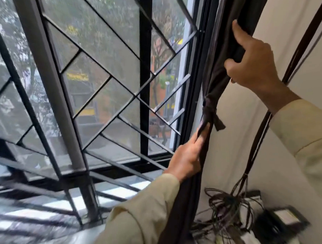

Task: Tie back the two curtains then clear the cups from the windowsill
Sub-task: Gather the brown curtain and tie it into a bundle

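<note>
Nearest the viewer, two cream long sleeves (146, 209) reach toward the right side of the window. The left hand (187, 157) is lower: its fingers are curled round the gathered folds of the dark grey-brown fabric curtain (220, 56), pinching the bundle just below the knot. The curtain is drawn into a narrow column against the right window frame, beside the wall. A matching dark fabric tie band (210, 113) encircles the column, knotted, with one short loose end sticking out to the right. Above the knot, the right hand (253, 64) grips the curtain's outer edge, thumb curled on the front and index finger extended upward along the fabric.

To the right, thin dark cords (262, 125) hang down the off-white wall (237, 152) and end in a tangle of dark cables (226, 204) beside a black box-shaped device (280, 222); its kind cannot be determined.

Further back, a dark metal window grille (110, 78) of diagonal bars covers the panes. Beyond it, trees and a street appear blurred.
</note>
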